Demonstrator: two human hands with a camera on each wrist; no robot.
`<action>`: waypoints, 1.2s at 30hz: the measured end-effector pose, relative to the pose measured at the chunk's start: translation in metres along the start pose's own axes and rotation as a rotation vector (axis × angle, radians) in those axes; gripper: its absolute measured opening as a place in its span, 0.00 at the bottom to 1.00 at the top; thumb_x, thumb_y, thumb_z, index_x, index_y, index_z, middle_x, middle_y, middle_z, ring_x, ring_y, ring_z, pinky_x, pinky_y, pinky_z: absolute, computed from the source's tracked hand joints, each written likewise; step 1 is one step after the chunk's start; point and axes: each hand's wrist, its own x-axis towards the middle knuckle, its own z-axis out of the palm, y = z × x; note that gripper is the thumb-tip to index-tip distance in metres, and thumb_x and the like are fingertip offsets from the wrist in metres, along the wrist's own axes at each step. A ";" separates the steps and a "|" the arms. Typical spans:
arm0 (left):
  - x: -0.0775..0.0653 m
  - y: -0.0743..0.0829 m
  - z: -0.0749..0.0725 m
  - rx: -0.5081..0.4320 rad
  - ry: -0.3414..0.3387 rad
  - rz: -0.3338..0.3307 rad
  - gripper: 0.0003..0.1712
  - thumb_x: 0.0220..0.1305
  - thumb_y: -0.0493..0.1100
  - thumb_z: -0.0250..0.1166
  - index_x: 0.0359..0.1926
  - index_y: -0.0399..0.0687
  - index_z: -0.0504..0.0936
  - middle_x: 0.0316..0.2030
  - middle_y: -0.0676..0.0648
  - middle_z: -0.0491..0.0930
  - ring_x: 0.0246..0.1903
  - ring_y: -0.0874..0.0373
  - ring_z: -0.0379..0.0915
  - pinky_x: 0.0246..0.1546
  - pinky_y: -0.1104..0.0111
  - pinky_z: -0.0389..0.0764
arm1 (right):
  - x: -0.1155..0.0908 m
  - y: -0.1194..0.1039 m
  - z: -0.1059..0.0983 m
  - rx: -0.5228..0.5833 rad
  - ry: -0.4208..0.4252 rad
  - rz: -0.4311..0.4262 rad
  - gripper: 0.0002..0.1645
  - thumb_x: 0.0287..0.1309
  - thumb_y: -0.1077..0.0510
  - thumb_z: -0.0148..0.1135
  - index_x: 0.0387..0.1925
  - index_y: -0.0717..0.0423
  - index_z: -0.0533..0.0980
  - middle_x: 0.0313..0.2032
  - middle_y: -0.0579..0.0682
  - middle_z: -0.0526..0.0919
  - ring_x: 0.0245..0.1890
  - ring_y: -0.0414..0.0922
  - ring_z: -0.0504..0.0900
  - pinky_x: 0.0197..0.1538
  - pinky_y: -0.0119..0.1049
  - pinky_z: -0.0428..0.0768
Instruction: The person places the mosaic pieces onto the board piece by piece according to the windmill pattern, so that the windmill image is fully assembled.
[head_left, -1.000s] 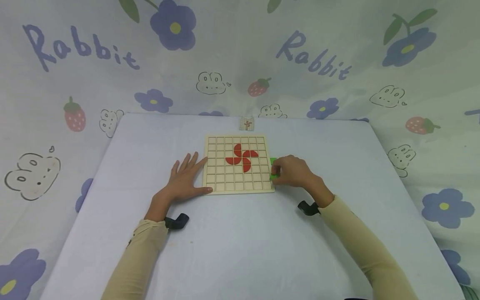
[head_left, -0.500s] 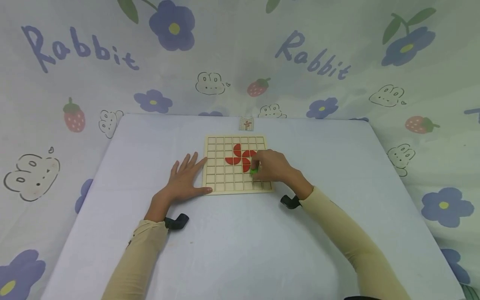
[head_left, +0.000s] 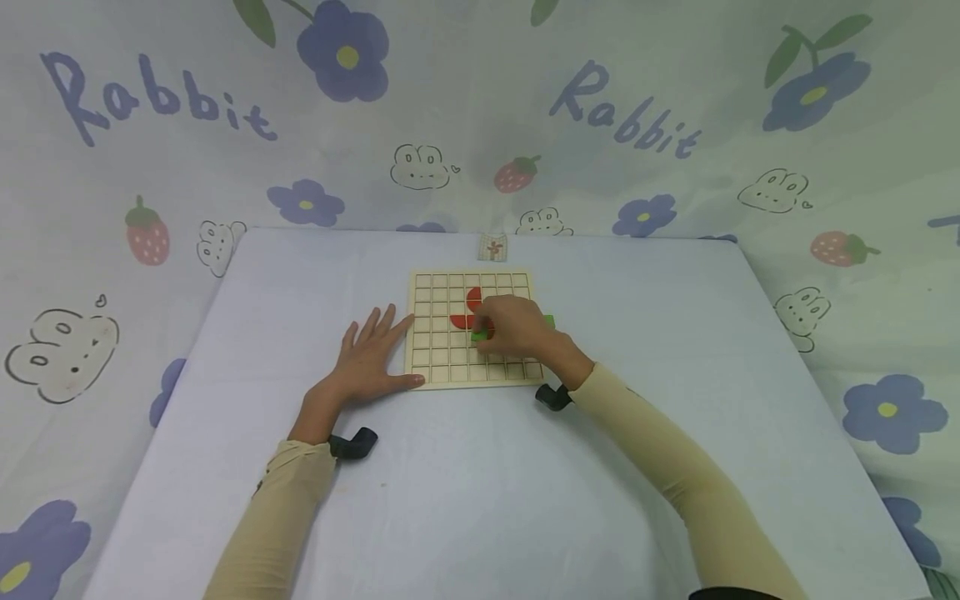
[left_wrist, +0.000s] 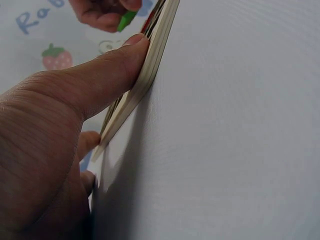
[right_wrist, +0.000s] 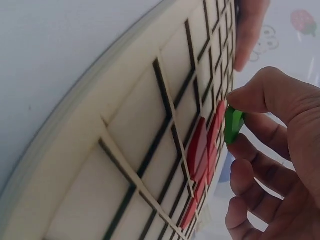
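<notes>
A square wooden grid board (head_left: 441,358) lies on the white table, with several red curved pieces (right_wrist: 198,151) set in its middle. Spread fingers of my left hand (head_left: 367,360) touch the board's left edge, its thumb at the near left corner. Over the board's centre, my right hand (head_left: 516,325) pinches a small green piece (right_wrist: 233,125) between thumb and fingertips. In the right wrist view the green piece is just off the board's surface, beside the red ones. In the head view, the right hand covers part of the red pieces.
Beside the board's right edge lies another green piece (head_left: 550,321), partly hidden by the right hand. A small card (head_left: 492,247) with a red pinwheel pattern on a grid sits behind the board. A patterned curtain (head_left: 450,100) hangs behind the table.
From beside the board's right edge, my right hand has moved left over the board, carrying a green piece to the middle. The left hand has stayed in place.
</notes>
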 end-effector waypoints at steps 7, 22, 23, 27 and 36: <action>0.000 -0.001 0.000 0.001 0.004 0.005 0.64 0.50 0.76 0.65 0.79 0.57 0.46 0.77 0.41 0.35 0.75 0.43 0.24 0.68 0.42 0.27 | 0.009 0.000 0.011 -0.021 -0.025 -0.013 0.07 0.48 0.52 0.72 0.31 0.42 0.82 0.28 0.34 0.79 0.27 0.36 0.75 0.32 0.31 0.75; -0.002 0.001 -0.002 -0.006 -0.006 0.000 0.63 0.51 0.74 0.65 0.79 0.56 0.46 0.77 0.41 0.35 0.75 0.43 0.24 0.69 0.43 0.27 | 0.003 0.001 0.008 -0.036 -0.049 -0.076 0.08 0.58 0.53 0.70 0.41 0.43 0.86 0.31 0.37 0.78 0.29 0.38 0.73 0.32 0.31 0.73; -0.002 0.000 -0.002 -0.005 -0.007 -0.002 0.63 0.51 0.74 0.65 0.79 0.56 0.46 0.77 0.41 0.34 0.75 0.43 0.23 0.69 0.43 0.27 | 0.003 0.001 0.008 -0.038 -0.047 -0.089 0.09 0.59 0.52 0.70 0.43 0.43 0.86 0.31 0.37 0.78 0.29 0.38 0.72 0.32 0.31 0.72; -0.002 0.000 0.000 -0.004 -0.017 -0.003 0.63 0.52 0.75 0.65 0.79 0.56 0.45 0.77 0.42 0.33 0.75 0.44 0.22 0.69 0.44 0.26 | 0.001 0.004 0.011 -0.069 -0.035 -0.133 0.12 0.61 0.53 0.68 0.47 0.40 0.86 0.31 0.36 0.77 0.29 0.38 0.71 0.31 0.30 0.71; -0.004 0.000 -0.001 -0.020 -0.011 0.004 0.63 0.52 0.75 0.65 0.79 0.56 0.45 0.77 0.41 0.34 0.75 0.44 0.23 0.68 0.44 0.25 | -0.004 0.005 0.008 -0.015 -0.023 -0.173 0.12 0.59 0.57 0.69 0.45 0.43 0.86 0.33 0.38 0.79 0.30 0.40 0.70 0.36 0.33 0.72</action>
